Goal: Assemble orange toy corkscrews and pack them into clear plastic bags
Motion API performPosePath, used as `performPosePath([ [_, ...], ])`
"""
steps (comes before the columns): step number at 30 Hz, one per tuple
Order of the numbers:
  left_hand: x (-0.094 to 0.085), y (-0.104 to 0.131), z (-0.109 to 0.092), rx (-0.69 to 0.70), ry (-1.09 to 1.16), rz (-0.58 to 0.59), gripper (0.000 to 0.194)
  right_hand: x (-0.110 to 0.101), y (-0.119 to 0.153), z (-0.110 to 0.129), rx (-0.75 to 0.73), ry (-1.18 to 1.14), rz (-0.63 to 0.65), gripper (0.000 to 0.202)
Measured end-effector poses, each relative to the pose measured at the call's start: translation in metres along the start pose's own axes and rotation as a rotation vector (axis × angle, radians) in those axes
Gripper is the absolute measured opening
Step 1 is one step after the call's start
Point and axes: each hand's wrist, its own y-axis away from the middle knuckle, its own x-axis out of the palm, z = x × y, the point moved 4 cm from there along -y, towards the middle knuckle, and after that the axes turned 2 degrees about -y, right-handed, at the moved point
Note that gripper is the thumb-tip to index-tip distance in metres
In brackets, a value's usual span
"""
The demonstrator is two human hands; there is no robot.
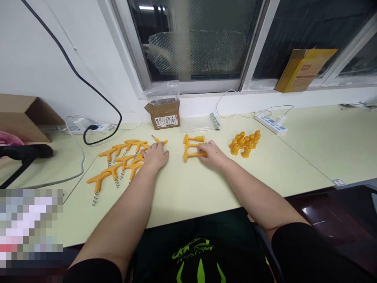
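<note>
Yellow corkscrews with T-shaped handles and bare metal spirals [111,169] lie in a group on the left of the pale table. Over the right edge of that group rests my left hand [155,156], fingers spread, beside a corkscrew [160,141] at the group's top right. Three yellow T-handled pieces with sleeves over their shafts [194,138] lie in a column at the centre. My right hand [212,153] has its fingers bent around the sleeve end of the lowest one. Several yellow sleeves [246,152] stand upright in a cluster to the right.
Behind the pieces are an open cardboard box [165,114], a clear plastic bag [196,124] and a power strip [271,123]. A black cable [73,70] hangs at the left, near a black stand arm [26,153]. A yellow carton [303,70] leans on the window.
</note>
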Motion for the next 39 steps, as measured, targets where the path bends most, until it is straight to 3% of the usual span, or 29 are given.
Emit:
performPosePath([
  [12, -0.002, 0.003, -0.007, 0.028, -0.119, -0.037, 0.045, 0.005, -0.006, -0.016, 0.084, 0.078, -0.071, 0.015],
  [18, -0.002, 0.008, -0.012, 0.036, -0.060, -0.027, 0.039, 0.000, -0.002, -0.020, 0.129, 0.080, -0.052, 0.015],
  [26, -0.011, 0.014, -0.021, 0.047, 0.033, -0.081, 0.032, 0.002, -0.008, -0.030, 0.186, 0.067, -0.149, 0.018],
  [29, -0.018, 0.017, -0.020, 0.054, 0.223, -0.180, 0.028, 0.004, -0.011, -0.032, 0.186, 0.067, -0.186, 0.022],
  [33, -0.021, 0.016, -0.017, 0.095, 0.722, -0.287, 0.021, 0.001, -0.011, -0.035, 0.168, 0.041, -0.235, 0.037],
  [35, -0.016, 0.012, -0.016, 0.076, 1.028, -0.254, 0.020, -0.008, -0.008, -0.037, 0.176, 0.047, -0.269, 0.036],
  [39, -0.002, 0.005, -0.021, -0.038, 1.465, -0.021, 0.024, -0.046, 0.007, -0.046, 0.363, 0.194, -0.388, 0.026],
])
